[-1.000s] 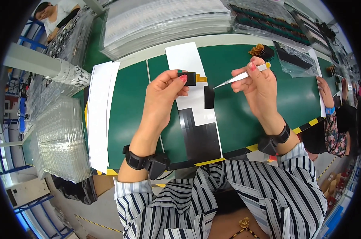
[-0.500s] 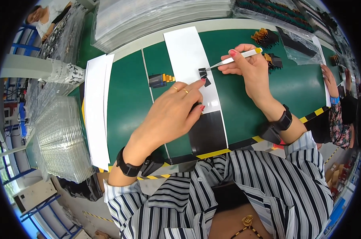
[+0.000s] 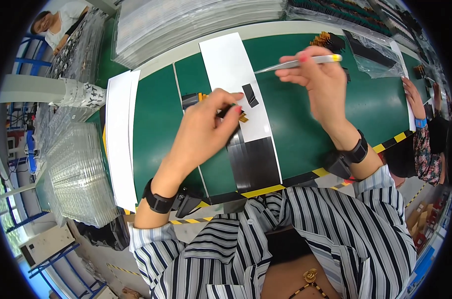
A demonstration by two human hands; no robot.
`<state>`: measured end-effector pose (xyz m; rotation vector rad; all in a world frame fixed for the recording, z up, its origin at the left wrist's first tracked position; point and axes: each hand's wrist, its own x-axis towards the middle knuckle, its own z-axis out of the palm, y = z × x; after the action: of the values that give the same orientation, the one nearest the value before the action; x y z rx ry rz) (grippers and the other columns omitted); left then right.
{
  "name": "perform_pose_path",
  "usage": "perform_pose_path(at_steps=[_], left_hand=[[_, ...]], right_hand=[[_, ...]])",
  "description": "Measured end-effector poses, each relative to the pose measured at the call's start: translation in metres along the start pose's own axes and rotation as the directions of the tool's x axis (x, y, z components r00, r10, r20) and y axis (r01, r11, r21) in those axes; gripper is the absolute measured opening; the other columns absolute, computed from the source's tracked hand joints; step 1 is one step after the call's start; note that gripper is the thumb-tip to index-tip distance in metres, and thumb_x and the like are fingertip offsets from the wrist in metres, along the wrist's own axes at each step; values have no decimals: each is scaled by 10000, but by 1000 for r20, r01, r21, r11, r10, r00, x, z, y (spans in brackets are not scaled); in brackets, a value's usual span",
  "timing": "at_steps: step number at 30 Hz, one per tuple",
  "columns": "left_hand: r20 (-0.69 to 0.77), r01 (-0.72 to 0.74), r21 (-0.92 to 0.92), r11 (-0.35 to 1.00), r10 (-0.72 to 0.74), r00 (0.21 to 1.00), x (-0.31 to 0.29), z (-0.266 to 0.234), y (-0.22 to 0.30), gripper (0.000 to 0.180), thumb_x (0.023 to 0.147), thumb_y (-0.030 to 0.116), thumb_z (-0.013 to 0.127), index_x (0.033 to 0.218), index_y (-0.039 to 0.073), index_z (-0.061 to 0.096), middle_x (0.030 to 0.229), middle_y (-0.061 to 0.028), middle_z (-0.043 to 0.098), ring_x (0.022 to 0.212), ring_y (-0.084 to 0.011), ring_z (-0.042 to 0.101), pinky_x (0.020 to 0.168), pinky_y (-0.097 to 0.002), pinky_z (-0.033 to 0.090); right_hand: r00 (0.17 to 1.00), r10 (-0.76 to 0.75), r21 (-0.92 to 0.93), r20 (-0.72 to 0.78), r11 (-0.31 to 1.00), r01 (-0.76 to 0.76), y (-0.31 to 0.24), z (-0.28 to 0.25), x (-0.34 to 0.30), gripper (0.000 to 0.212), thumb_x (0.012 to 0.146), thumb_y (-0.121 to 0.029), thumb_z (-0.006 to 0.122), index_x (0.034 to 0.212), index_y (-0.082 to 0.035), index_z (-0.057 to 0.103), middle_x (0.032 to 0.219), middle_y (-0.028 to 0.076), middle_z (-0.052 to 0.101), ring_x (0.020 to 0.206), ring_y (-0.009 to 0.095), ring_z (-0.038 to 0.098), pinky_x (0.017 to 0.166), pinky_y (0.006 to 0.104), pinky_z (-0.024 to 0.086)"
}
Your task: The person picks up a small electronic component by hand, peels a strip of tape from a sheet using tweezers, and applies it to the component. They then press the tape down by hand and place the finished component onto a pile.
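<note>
My left hand [image 3: 203, 124] is closed around a small dark piece with an orange-gold flex tail [image 3: 243, 118], pinched between thumb and fingers over a white sheet. Its index finger reaches toward a black rectangular strip [image 3: 251, 95] lying on the white sheet [image 3: 226, 60]. My right hand [image 3: 323, 84] grips white tweezers [image 3: 305, 62] with a yellow end; their tip points left, past the sheet's right edge and apart from the strip. Partly behind my left hand lie dark pieces with orange-gold tails [image 3: 191, 100].
A glossy black sheet [image 3: 256, 164] lies near the striped table edge. More dark flex pieces [image 3: 328, 42] and a plastic bag [image 3: 378, 57] are at the back right. Stacked clear trays [image 3: 201, 27] stand behind. Another person's hand [image 3: 411, 98] rests at the right.
The tweezers have lifted off the black strip and moved up and right with my right hand. My left hand has drawn left off the strip, and the gold-tailed piece now shows in its fingers.
</note>
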<state>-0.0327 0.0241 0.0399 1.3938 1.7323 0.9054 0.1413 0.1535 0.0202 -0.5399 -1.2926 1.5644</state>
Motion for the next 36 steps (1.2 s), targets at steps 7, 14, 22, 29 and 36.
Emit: perform_pose_path(at_steps=[7, 14, 22, 29, 36], left_hand=[[51, -403, 503, 764, 440, 897, 7, 14, -20, 235, 737, 77, 555, 950, -21, 534, 749, -73, 586, 793, -230, 545, 618, -305, 455], [82, -437, 550, 712, 475, 876, 9, 16, -20, 245, 723, 70, 554, 947, -29, 535, 752, -76, 584, 795, -225, 543, 624, -305, 455], [-8, -353, 402, 845, 388, 922, 9, 11, -17, 204, 765, 67, 540, 938, -41, 527, 781, -81, 591, 717, -197, 561, 579, -301, 461], [-160, 41, -686, 726, -205, 966, 17, -2, -11, 156, 840, 89, 514, 930, -38, 520, 795, -66, 585, 645, -136, 579, 553, -270, 492], [-142, 47, -859, 509, -325, 935, 16, 16, -7, 155, 820, 66, 542, 947, -16, 507, 768, -44, 572, 627, -112, 557, 546, -221, 469]], right_hand=[[949, 315, -200, -17, 929, -312, 21, -1, 3, 133, 852, -82, 507, 922, 25, 469, 865, 164, 596, 735, 207, 631, 649, 260, 530], [940, 341, -76, -35, 936, -342, 20, 1, 2, 142, 852, -94, 508, 933, 20, 482, 864, 161, 595, 721, 208, 632, 643, 267, 528], [953, 302, 161, 5, 941, -299, -5, -4, 3, 157, 853, -131, 515, 946, -6, 490, 879, 176, 596, 710, 200, 631, 632, 268, 521], [980, 167, 194, 106, 963, -185, -14, 0, -11, 139, 872, -130, 482, 953, -20, 460, 909, 208, 585, 712, 225, 630, 638, 295, 524], [983, 94, 179, 157, 976, -122, -7, 6, -21, 102, 885, -115, 450, 931, -36, 405, 927, 241, 567, 711, 268, 628, 629, 333, 528]])
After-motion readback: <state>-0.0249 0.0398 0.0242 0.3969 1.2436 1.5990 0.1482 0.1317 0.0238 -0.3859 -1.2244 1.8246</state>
